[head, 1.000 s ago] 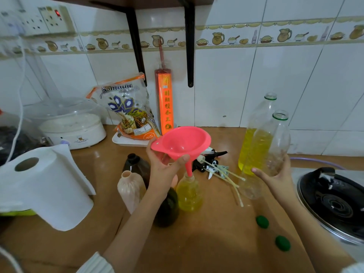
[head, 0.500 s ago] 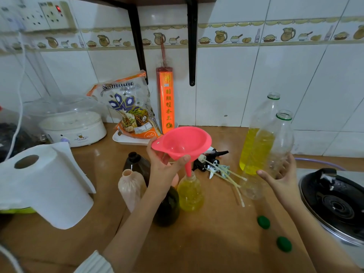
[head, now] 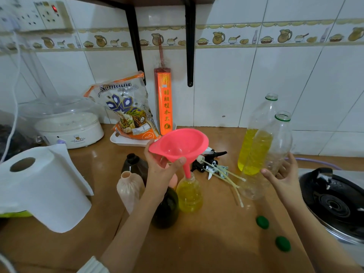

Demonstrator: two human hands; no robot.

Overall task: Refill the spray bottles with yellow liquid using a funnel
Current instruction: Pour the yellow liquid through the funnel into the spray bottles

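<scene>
At the far left of the brown desk (head: 216, 243) we see a white paper towel roll (head: 39, 186) lying on its side, and behind it a white steamer (head: 69, 129) with a clear domed lid. Further along, a printed snack bag (head: 128, 111) leans on a white tray (head: 126, 139), just beside a tall orange incense box (head: 164, 103) that stands against the tiled wall.

Nearer to us we find a beige bottle (head: 130, 188) without a cap, a dark bottle (head: 136, 164) behind it and a dark green bottle (head: 167, 209) just beside our left wrist. Our left hand (head: 161, 172) grips the pink funnel (head: 181, 144) at its cone, thumb on the near side. The funnel tilts a little, and its spout sits in the neck of the small spray bottle (head: 189, 194), which stands on the desk and is filled nearly to the shoulder with yellow liquid.

To the right of the funnel we see the spray heads (head: 212, 164) lying in a heap, their pale tubes pointing toward us. Beyond them two tall clear bottles stand uncapped: the rear bottle (head: 258, 123) upright near the wall, and the front bottle (head: 264, 152) leaning, with yellow liquid in its middle part. Our right hand (head: 281, 178) is spread wide with its fingers against the front bottle's lower side; we see no curled grasp. Two green caps (head: 262, 222) lie on the desk near our right forearm, and a black gas stove (head: 334, 201) fills the right edge.
</scene>
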